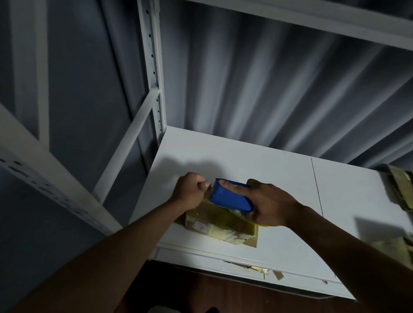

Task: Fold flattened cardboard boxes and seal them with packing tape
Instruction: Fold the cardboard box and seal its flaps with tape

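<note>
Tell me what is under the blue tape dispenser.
Under the blue tape dispenser, held by the right hand, lies a small taped cardboard box on the white table. The box's far edge is hidden.

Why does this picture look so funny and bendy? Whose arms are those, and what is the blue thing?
The camera sits on a person's head and looks down, so you see their own two arms. Its wide lens bends the edges. The right hand holds a blue tape dispenser. The left hand is curled in a fist beside it, perhaps pulling tape; I cannot see clearly. Under them a small cardboard box, shiny with yellowish tape, lies on a white table. More flattened cardboard is piled at the right.
</note>
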